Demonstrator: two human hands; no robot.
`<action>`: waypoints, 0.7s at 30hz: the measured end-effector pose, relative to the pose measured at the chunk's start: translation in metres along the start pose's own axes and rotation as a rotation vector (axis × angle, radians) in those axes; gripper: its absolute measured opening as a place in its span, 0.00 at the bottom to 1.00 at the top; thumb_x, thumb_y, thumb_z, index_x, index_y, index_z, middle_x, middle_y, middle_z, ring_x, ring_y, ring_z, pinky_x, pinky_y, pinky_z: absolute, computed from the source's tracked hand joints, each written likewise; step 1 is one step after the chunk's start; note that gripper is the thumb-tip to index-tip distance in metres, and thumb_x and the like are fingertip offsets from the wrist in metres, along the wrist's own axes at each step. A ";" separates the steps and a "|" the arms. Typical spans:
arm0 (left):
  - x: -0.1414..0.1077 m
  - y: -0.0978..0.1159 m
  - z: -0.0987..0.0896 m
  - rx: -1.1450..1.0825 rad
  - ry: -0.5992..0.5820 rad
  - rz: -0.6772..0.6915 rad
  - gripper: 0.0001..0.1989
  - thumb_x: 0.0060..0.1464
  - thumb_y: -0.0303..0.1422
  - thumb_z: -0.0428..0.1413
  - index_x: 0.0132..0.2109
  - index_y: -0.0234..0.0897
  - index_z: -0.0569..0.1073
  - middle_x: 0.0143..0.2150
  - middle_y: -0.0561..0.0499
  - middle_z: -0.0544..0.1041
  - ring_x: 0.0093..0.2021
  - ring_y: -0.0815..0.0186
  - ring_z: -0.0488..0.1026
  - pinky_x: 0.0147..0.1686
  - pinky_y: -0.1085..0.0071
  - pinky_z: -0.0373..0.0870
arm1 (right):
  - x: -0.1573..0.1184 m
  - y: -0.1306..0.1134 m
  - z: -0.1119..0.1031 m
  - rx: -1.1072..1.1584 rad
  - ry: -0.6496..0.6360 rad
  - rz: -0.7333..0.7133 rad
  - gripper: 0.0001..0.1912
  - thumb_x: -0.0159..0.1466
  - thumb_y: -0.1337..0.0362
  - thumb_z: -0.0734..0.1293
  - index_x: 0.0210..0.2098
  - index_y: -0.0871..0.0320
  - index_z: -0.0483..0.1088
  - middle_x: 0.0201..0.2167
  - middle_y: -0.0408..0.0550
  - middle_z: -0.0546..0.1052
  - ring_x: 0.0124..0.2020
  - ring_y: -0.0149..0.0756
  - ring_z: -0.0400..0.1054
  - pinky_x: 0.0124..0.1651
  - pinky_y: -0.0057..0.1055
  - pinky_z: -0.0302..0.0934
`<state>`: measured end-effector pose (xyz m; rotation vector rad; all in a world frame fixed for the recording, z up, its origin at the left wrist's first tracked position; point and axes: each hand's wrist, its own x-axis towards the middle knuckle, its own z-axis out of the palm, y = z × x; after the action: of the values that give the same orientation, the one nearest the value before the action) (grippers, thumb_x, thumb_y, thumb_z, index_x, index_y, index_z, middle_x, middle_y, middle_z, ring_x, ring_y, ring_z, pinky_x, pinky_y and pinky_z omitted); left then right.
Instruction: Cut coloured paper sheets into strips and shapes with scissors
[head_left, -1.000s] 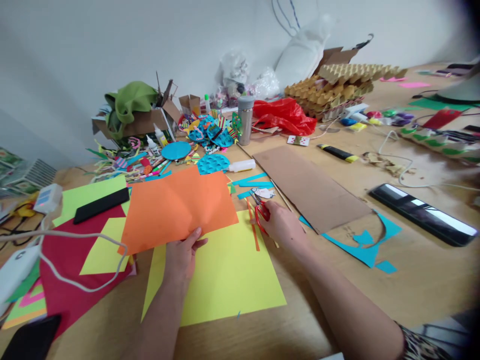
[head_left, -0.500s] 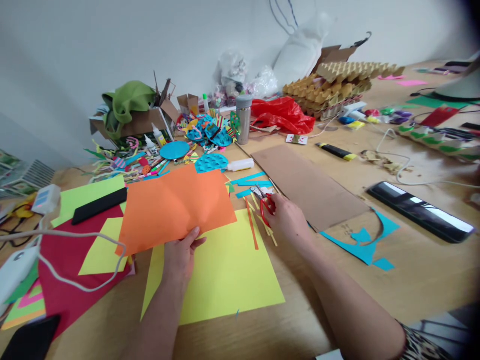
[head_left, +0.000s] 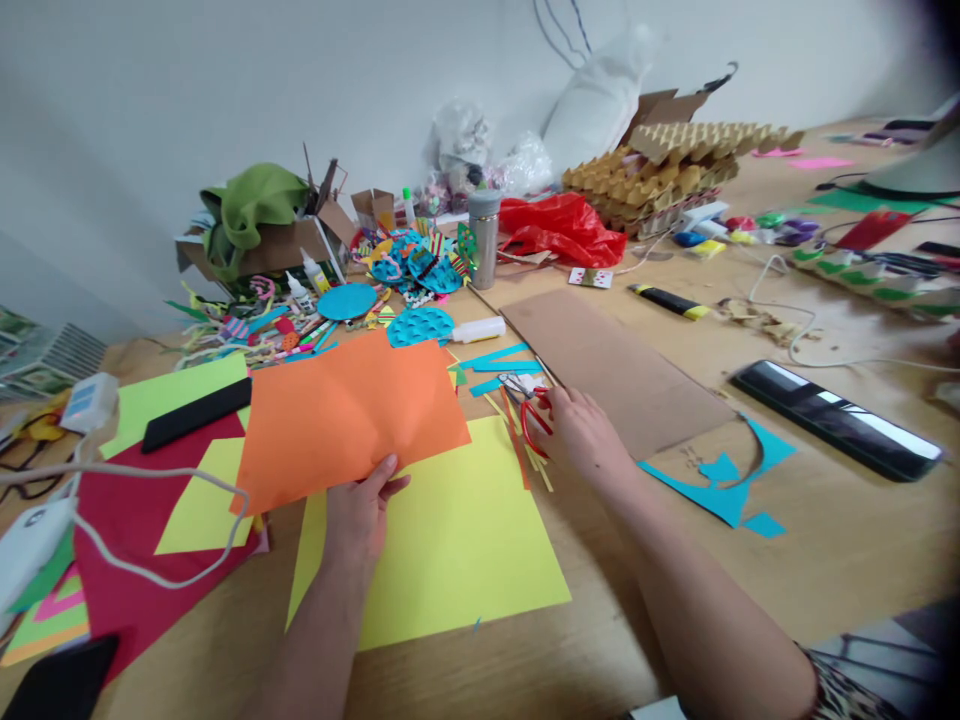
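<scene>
On the left of the bench [head_left: 600, 610], a black bar [head_left: 196, 413] lies across the edge of a red sheet [head_left: 135, 490] and a yellow-green sheet [head_left: 202, 378]. Next comes the orange sheet [head_left: 345, 410], pinched at its lower edge by the left hand [head_left: 360, 510], thumb on top; it overlaps a big yellow sheet [head_left: 465, 540]. Behind it sit a blue disc [head_left: 346, 301] and a white bottle [head_left: 480, 329]. Further right, the right hand [head_left: 585, 435] is closed on the red handles of the scissors [head_left: 527, 391], whose blades point away from the person, near some blue strips [head_left: 501, 360]. Beyond that hand lies a brown cardboard piece [head_left: 600, 365], then blue scraps [head_left: 729, 503] by its near corner and, furthest right, a glossy black device [head_left: 832, 416]
</scene>
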<state>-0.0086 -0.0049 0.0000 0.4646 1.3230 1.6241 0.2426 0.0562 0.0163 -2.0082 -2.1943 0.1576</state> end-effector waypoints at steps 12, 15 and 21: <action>0.000 0.000 0.000 -0.001 0.014 0.011 0.24 0.35 0.20 0.64 0.43 0.40 0.73 0.39 0.52 0.75 0.30 0.70 0.74 0.23 0.76 0.75 | -0.003 0.001 0.005 -0.082 -0.116 -0.061 0.23 0.51 0.55 0.70 0.42 0.62 0.66 0.41 0.58 0.72 0.44 0.49 0.65 0.39 0.35 0.54; -0.001 0.000 0.000 0.006 0.006 0.009 0.25 0.35 0.20 0.64 0.44 0.40 0.73 0.40 0.51 0.75 0.30 0.70 0.74 0.23 0.75 0.75 | -0.002 0.007 0.003 -0.082 -0.084 -0.055 0.19 0.54 0.58 0.67 0.42 0.62 0.66 0.40 0.58 0.72 0.42 0.48 0.66 0.39 0.34 0.54; -0.001 -0.001 0.000 0.006 0.002 0.002 0.24 0.35 0.20 0.64 0.43 0.40 0.73 0.39 0.52 0.74 0.30 0.70 0.73 0.23 0.76 0.75 | 0.002 0.007 -0.015 0.248 0.120 0.088 0.13 0.57 0.54 0.65 0.31 0.58 0.65 0.28 0.49 0.72 0.31 0.38 0.65 0.30 0.29 0.53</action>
<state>-0.0078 -0.0055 -0.0002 0.4680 1.3298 1.6231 0.2523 0.0584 0.0293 -1.9242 -1.9112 0.2966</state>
